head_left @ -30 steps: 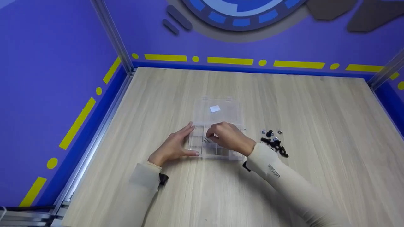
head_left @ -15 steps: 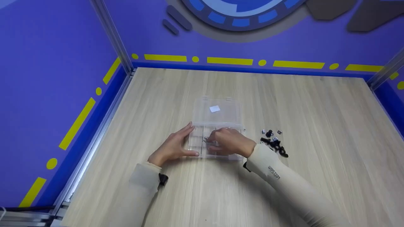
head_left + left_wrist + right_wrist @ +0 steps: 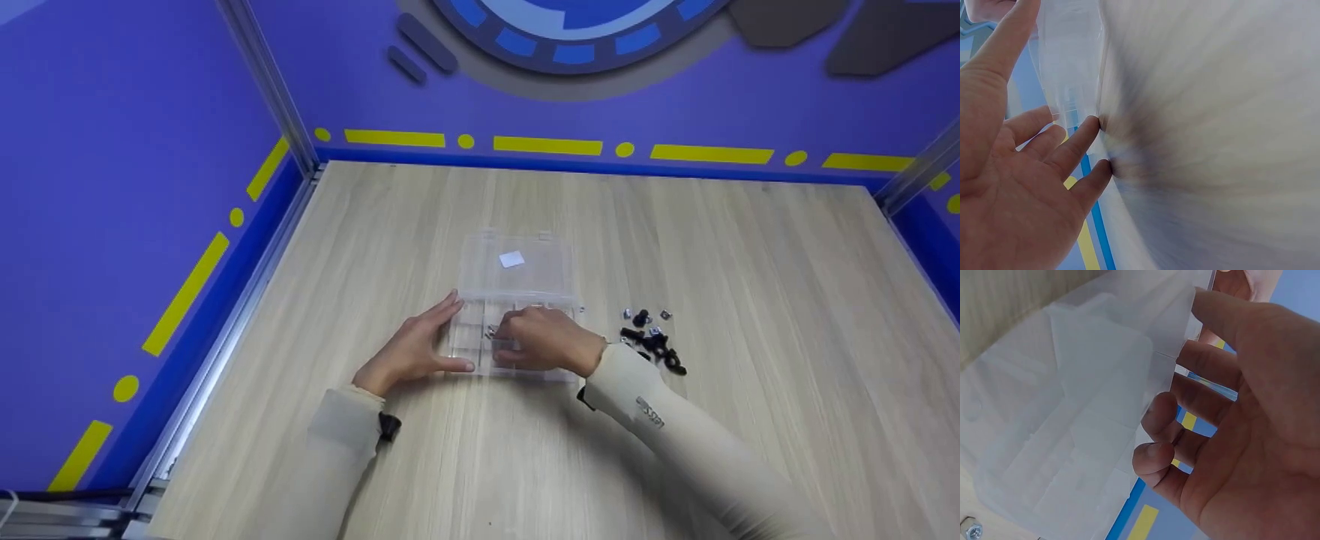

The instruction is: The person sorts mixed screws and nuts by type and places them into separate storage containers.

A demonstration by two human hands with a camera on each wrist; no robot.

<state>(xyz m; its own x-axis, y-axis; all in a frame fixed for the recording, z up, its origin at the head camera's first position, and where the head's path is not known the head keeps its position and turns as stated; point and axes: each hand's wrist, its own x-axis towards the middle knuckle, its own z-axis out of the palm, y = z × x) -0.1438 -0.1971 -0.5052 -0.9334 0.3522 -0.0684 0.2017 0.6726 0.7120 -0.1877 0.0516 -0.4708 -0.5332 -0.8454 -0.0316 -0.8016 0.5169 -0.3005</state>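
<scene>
A clear plastic compartment box [image 3: 466, 341] lies on the table with its lid [image 3: 480, 274] folded back. My left hand [image 3: 411, 346] rests at its left side, thumb along the front corner and fingers stretched towards the back. My right hand [image 3: 547, 339] reaches over the compartments; in the head view its thumb is apart from the index finger. The right wrist view shows the ring and little fingers bent outside the box wall [image 3: 1100, 382], and other fingertips hidden behind it. Small metal pieces [image 3: 490, 331] lie in a middle compartment by the right fingertips.
Right of the box lie several black fasteners [image 3: 654, 343] and small shiny metal pieces [image 3: 665, 315]. A metal nut [image 3: 971, 529] is near the box's right side. A white paper slip [image 3: 511, 259] shows on the lid. Blue walls border the table [image 3: 420, 217].
My right hand has come down from its raised, pinched pose of a second ago; its thumb now stands apart from the index finger. The left hand and box have stayed put.
</scene>
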